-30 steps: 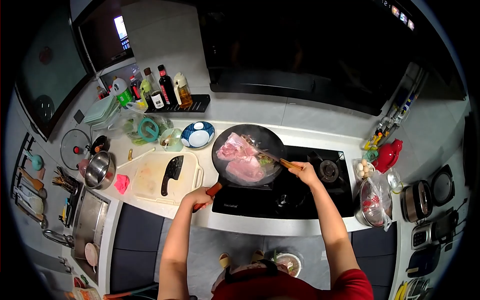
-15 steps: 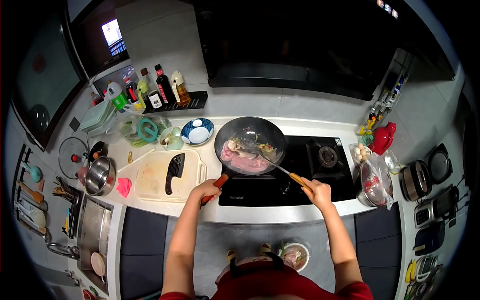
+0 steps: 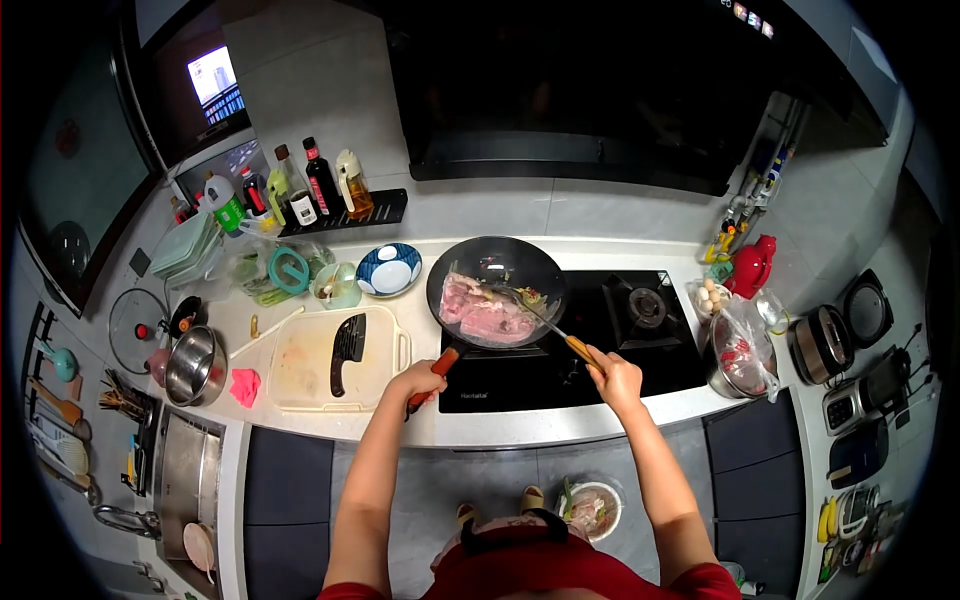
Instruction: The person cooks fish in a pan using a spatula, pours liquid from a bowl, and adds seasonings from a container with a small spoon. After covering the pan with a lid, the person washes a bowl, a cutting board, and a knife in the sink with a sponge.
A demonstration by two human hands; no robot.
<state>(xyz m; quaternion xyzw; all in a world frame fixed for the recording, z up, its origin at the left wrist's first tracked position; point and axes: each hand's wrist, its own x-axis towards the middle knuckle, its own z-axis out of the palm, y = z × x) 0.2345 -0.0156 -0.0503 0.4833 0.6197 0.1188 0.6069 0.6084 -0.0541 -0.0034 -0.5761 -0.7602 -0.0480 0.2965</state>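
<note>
Left grip (image 3: 420,381) around wok handle (image 3: 446,362)

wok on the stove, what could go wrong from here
The meat lies toward the near side of the wok, so a hard push with the spatula in the right hand might tip some over the rim. The left hand grips the wok's handle; a sideways jerk could shift the wok. The cleaver lies uncovered on the cutting board nearby, so a careless reach could nick someone.
</note>
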